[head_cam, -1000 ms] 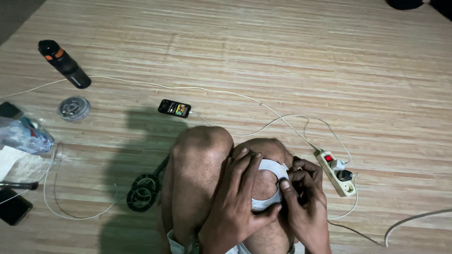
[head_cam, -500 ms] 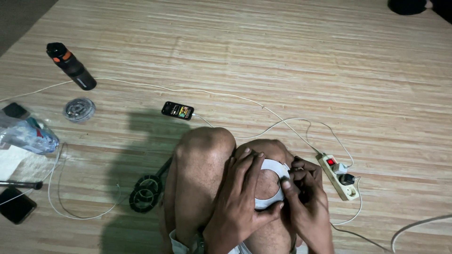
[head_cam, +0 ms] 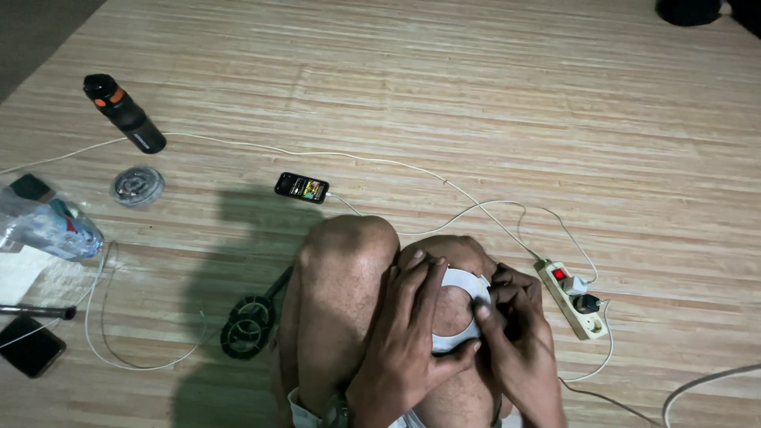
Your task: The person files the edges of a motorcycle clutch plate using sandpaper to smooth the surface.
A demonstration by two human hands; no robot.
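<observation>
— What do the hands hold?
— A white ring (head_cam: pixel 460 313), pressed against the right knee (head_cam: pixel 444 261). The left hand (head_cam: pixel 408 333) is closed on its near side, fingers over the top, thumb under the lower edge. The right hand (head_cam: pixel 515 333) pinches its right edge, fingers curled shut on it.
— What lies around the grip?
— Just right of it, a power strip (head_cam: pixel 572 299) with a red switch and plugs. Left, past the other knee, black rings (head_cam: pixel 247 325) on the floor (head_cam: pixel 476 103). Ahead and left, a phone (head_cam: pixel 301 187) on a white cable (head_cam: pixel 412 170). Far left, a dark bottle (head_cam: pixel 123 112).
</observation>
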